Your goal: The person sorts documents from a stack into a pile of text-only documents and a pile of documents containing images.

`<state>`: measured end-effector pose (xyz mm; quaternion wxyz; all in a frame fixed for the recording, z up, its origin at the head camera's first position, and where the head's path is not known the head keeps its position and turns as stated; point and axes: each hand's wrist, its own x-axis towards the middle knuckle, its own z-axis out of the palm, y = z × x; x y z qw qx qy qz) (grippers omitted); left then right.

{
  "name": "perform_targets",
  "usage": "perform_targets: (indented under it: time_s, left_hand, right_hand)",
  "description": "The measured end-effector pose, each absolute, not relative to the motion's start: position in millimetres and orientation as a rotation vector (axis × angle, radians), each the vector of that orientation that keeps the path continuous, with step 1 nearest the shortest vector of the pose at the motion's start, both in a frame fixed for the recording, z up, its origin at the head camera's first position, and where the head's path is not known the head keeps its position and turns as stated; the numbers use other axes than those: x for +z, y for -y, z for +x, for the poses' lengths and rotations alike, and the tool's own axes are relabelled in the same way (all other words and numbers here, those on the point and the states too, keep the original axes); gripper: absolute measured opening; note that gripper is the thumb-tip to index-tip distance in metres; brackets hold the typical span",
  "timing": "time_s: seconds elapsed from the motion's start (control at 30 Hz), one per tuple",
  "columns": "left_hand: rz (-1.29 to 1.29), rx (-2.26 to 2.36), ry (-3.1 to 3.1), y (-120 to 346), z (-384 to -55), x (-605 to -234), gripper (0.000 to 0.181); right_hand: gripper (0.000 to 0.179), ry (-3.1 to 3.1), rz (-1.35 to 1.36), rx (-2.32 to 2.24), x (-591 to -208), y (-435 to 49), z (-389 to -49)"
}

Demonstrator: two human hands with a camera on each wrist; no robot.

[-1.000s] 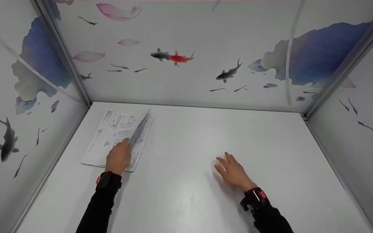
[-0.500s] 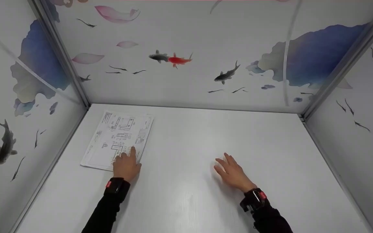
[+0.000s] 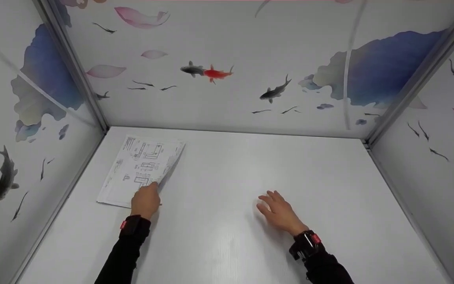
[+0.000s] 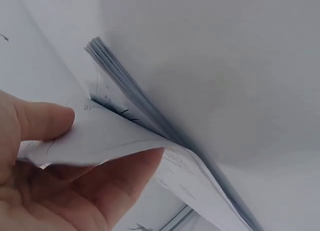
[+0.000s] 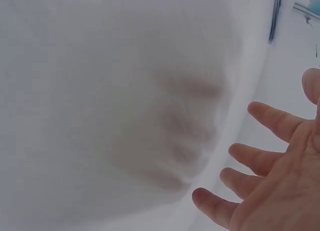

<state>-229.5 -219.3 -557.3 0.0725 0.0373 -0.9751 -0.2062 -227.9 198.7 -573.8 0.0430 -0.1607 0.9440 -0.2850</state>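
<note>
A stack of printed paper sheets (image 3: 120,185) with line drawings lies at the left of the white table. My left hand (image 3: 146,201) pinches the top sheet (image 4: 110,136) near its lower right corner, between the thumb above and the fingers below. That sheet's right side is bent up off the stack. In the left wrist view, the edges of the sheets beneath (image 4: 117,73) show in a thick layer. My right hand (image 3: 280,213) is over the table right of centre, fingers spread and holding nothing; the right wrist view shows its shadow on the tabletop.
White panels with painted fish and petals wall in the white tabletop (image 3: 219,173) at the back (image 3: 219,106), left (image 3: 26,165) and right (image 3: 440,177). Grey metal posts (image 3: 73,67) stand at the back corners.
Half a second ago the left hand lay on the flat top sheet with its index finger extended. Now it has moved slightly left and lifts that sheet's right edge. The right hand has barely shifted.
</note>
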Motion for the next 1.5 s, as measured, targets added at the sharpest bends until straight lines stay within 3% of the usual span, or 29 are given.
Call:
perform_targets:
  time_s: [0.23,0.5,0.6,0.8,1.23,1.5]
  left_hand:
    - [0.178,-0.735,2.826,217,-226,-556,0.039]
    - [-0.029,-0.635,2.605,196,-224,-553,0.048]
    - [-0.1,-0.569,2.556,184,-225,-554,0.051]
    - [-0.208,-0.436,2.49,162,-224,-555,0.05]
    - [-0.376,-0.067,2.381,132,-218,-562,0.046]
    - [-0.47,-0.021,2.296,113,-211,-564,0.042]
  right_hand:
    - [0.034,-2.917,-0.647,-0.945,-579,-178,-225]
    - [0.036,-2.769,-0.638,-1.284,-575,-148,-232]
    - [0.042,-2.471,-0.503,-1.488,-568,-136,-238]
    - [0.056,-1.889,-0.19,-1.728,-553,-112,-248]
    - [0.072,-1.673,-0.1,-1.888,-528,-55,-272]
    - [0.052,-1.669,-0.103,-2.035,-526,-39,-272]
